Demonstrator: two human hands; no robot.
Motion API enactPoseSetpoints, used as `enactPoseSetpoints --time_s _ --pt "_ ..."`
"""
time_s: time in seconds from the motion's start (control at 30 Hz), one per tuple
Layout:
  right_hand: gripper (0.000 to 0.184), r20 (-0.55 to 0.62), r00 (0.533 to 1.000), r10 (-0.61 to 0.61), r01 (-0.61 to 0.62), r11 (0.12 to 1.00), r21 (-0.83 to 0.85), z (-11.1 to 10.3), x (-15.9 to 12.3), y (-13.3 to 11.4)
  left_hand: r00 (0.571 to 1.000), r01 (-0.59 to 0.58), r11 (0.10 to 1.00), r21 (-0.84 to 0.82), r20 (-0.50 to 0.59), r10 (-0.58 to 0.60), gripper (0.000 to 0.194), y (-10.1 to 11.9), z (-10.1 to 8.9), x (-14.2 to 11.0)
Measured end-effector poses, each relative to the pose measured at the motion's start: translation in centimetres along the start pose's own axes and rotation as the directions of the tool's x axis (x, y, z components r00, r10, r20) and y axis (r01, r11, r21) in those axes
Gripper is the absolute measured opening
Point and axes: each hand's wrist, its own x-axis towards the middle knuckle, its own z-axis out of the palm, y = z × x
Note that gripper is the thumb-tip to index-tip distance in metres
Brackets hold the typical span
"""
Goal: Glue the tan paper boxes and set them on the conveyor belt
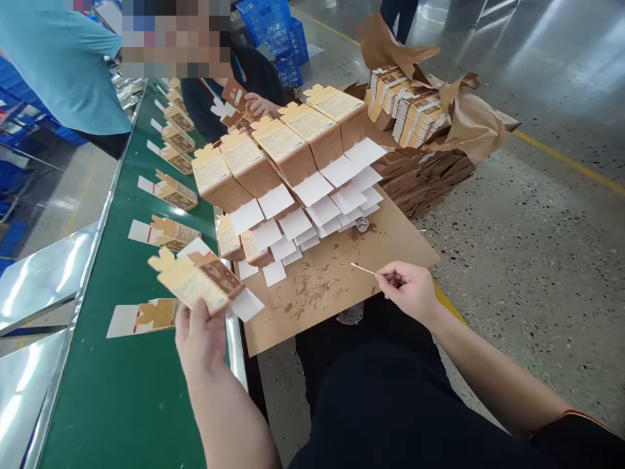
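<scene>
My left hand (201, 335) is closed on a small tan and brown carton (208, 281) with its end flaps sticking out, held above the near edge of the green conveyor belt (141, 391). Between the pinched fingers of my right hand (407, 286) is a thin cotton swab (362, 268), its white tip pointing left over the cardboard sheet (312, 306). Stacked cartons (273, 146) with white flaps hanging toward me stand at the back of that sheet. Beside them sits a small clear dish (362, 225). Dark wet-looking marks spot the cardboard.
Several cartons (176, 191) lie in a row along the belt. Across the stack, a co-worker's hand (261, 106) holds a brown carton. Another person in a light blue top (58, 65) stands beyond the belt. Bundled flat cartons (413, 107) rest in torn brown paper at the right.
</scene>
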Motion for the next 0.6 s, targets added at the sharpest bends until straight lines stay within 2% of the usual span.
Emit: enactPoseSetpoints --time_s 0.07,0.17,0.27,0.33,0.47,0.6 --pt "0.016 0.053 0.998 -0.016 0.017 1.0 -0.016 0.5 -0.4 0.0 0.994 0.09 0.988 -0.125 0.068 -0.082 0.067 -1.0 0.4 -3.6" --pt "0.014 0.203 0.974 -0.097 0.104 0.994 -0.022 2.3 -1.1 0.6 0.971 0.216 0.949 -0.229 0.154 -0.183 0.069 -3.0 3.2 -6.7" --pt "0.018 0.323 0.927 -0.189 0.201 0.98 -0.004 4.8 -1.9 1.6 0.965 0.249 0.944 -0.217 0.135 -0.223 0.075 -5.2 5.9 -7.2" --pt "0.019 0.381 0.897 -0.223 0.252 0.967 -0.028 6.4 -2.5 2.3 0.964 0.258 0.947 -0.19 0.12 -0.238 0.08 -6.3 6.6 -7.0" --pt "0.021 0.513 0.828 -0.226 0.33 0.936 -0.12 8.5 -3.7 3.0 0.967 0.226 0.965 -0.134 0.146 -0.207 0.085 -7.3 6.6 -7.1" --pt "0.023 0.574 0.796 -0.192 0.343 0.924 -0.166 9.2 -4.3 3.5 0.969 0.205 0.975 -0.091 0.162 -0.189 0.088 -7.5 6.4 -7.4"
